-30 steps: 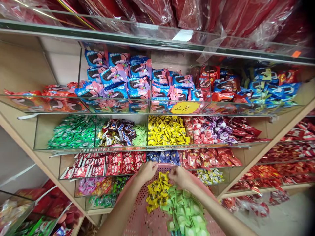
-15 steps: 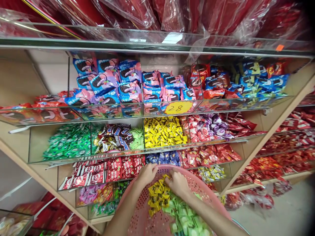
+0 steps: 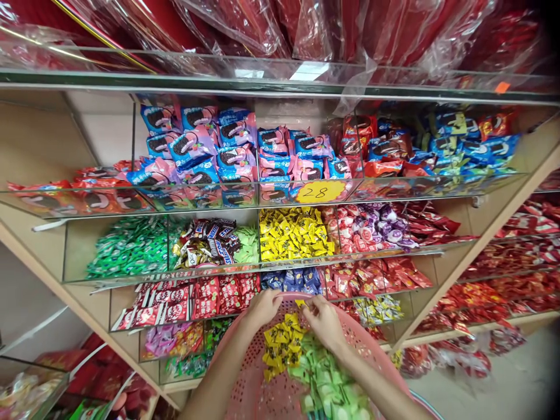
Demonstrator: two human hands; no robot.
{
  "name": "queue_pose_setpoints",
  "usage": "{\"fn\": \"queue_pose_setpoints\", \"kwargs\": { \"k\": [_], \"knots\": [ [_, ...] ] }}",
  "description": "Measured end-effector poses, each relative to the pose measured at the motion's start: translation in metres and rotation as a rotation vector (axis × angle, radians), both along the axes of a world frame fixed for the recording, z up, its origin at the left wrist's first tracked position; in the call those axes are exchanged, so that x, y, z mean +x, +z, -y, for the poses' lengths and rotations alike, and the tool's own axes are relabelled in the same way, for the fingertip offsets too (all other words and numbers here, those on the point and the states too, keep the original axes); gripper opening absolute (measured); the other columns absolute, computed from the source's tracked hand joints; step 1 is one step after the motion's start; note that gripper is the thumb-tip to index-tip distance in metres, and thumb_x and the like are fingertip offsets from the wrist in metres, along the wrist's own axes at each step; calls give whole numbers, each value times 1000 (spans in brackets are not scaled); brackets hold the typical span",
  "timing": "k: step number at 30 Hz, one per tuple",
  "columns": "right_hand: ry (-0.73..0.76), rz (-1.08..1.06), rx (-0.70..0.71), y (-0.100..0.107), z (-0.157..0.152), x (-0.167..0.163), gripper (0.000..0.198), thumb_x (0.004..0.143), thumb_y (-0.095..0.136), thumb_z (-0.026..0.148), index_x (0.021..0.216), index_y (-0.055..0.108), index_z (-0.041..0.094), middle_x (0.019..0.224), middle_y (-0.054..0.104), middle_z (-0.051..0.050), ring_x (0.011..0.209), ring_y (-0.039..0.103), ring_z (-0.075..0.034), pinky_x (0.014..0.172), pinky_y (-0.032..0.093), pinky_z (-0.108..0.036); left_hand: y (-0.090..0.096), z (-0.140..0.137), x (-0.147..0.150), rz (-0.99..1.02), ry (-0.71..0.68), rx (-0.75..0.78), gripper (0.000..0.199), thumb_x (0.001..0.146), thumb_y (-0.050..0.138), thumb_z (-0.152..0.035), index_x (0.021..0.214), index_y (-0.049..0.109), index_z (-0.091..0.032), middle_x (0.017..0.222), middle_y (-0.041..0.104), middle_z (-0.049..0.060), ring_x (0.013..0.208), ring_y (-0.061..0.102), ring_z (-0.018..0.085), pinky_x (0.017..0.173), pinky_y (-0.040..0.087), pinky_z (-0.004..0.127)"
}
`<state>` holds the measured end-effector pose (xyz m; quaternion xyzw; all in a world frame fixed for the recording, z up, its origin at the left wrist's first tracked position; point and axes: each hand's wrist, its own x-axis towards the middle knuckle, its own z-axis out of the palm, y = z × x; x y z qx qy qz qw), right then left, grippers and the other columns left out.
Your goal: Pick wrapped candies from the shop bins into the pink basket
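My left hand (image 3: 265, 307) is closed on the far rim of a pink perforated plastic basket (image 3: 250, 388), to the left of its middle. My right hand (image 3: 324, 322) is over the basket's far side, its fingers pinching a small yellow-wrapped candy (image 3: 300, 303) near the rim. Inside the basket, a heap of yellow-wrapped candies (image 3: 282, 345) lies left of a larger heap of pale green-wrapped candies (image 3: 330, 379). My right forearm hides part of the green heap.
Just beyond the basket, tilted shelf bins hold yellow candies (image 3: 295, 236), green packets (image 3: 131, 248), chocolate bars (image 3: 214, 236) and blue packets (image 3: 291, 281). Higher up are wrapped cookies (image 3: 192, 146) behind a glass edge with a "28" tag (image 3: 321, 191). Wooden side panels (image 3: 485, 239) flank the shelves.
My right hand has lifted from the yellow candies toward the basket's far rim, and a yellow candy now shows at its fingertips. My left hand stays on the rim. The view has shifted slightly.
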<state>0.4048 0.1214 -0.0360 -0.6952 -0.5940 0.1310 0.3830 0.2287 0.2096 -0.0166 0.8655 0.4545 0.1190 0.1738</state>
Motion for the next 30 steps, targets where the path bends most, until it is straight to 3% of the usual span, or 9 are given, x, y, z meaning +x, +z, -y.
{"fn": "queue_pose_setpoints", "kwargs": {
  "k": [9,13,18,22,26,30],
  "knots": [
    [10,39,-76,-6,2,2,19,82,48,30,80,63,19,84,65,-6,78,61,-20,71,43,-27,-2,-1,-1,23,17,-28,40,90,36,-39,113,64,-23,113,69,8,104,62,21,85,44,28],
    [48,44,18,3,5,-2,24,87,46,36,88,63,19,86,63,-6,77,60,-19,71,43,-27,3,2,-1,20,22,-38,39,89,37,-37,112,65,-24,107,70,8,99,64,23,79,45,29],
    [213,79,280,57,2,-4,27,93,40,35,96,63,19,88,61,-6,82,58,-18,75,44,-27,5,3,1,-5,31,-21,37,89,34,-35,104,66,-22,101,71,9,95,65,24,74,45,30],
    [181,248,431,117,-19,2,25,93,42,31,88,63,19,85,61,-6,84,55,-18,78,41,-28,3,2,2,4,32,-15,37,89,34,-36,100,66,-22,99,71,9,93,66,23,74,45,29],
    [-12,469,241,155,-51,7,19,88,50,30,86,64,18,85,63,-6,84,55,-19,73,39,-27,0,1,1,30,32,-24,39,90,35,-36,109,65,-21,109,69,9,103,63,22,83,45,29],
    [-120,624,15,166,-72,4,24,86,54,38,84,66,17,89,66,-9,88,58,-22,69,38,-28,-1,1,0,39,29,-22,39,90,35,-36,106,66,-21,106,70,9,101,64,22,81,45,29]
  ]
}}
